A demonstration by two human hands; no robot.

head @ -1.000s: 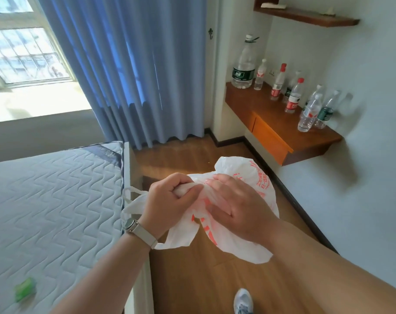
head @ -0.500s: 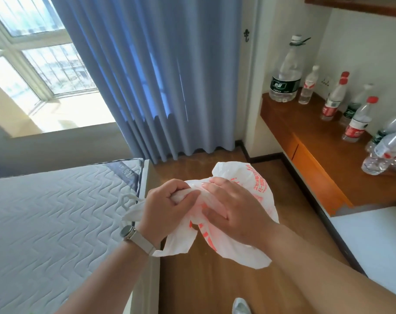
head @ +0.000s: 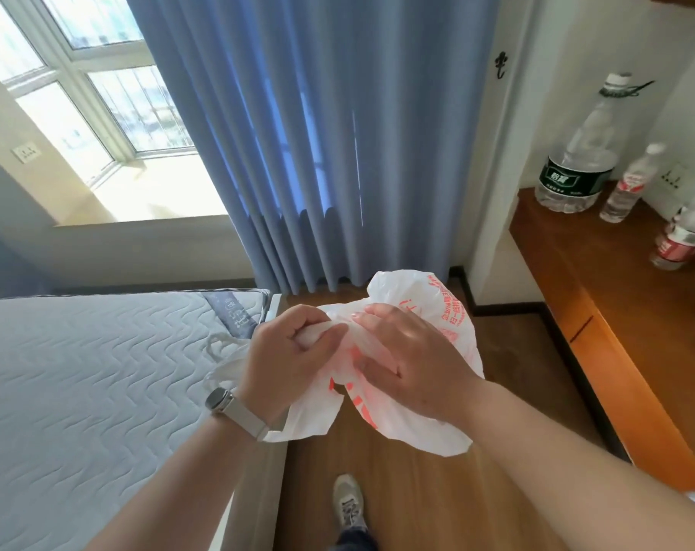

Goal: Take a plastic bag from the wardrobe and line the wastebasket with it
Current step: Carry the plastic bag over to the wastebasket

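Both hands are bunched into the plastic bag (head: 429,332), a white one with red-orange print, held up in the air over the wooden floor (head: 437,491) just right of the mattress (head: 91,383). The left hand (head: 286,359) is curled into a loose fist around a gathered bit of the bag's upper edge, thumb and fingers pressed together on the plastic. There's a watch (head: 234,411) on that wrist with a light band. The right hand (head: 413,363) lies over the bag from the other side, fingers bent and digging into the crumpled film right next to the left thumb, so the two hands are almost touching. Looks like it's pinching a fold, but I can't tell how tight, since the fingertips are buried in plastic.

The rest of the bag hangs below both hands, and one loop handle (head: 222,344) sticks out on the mattress side of the left hand.

Past the mattress's far end hangs a blue curtain (head: 330,145). Across the floor from the mattress is a wooden desk (head: 616,296) with water bottles, the big one (head: 580,153) at the far end. One sneaker (head: 347,499) shows on the floor beside the mattress.
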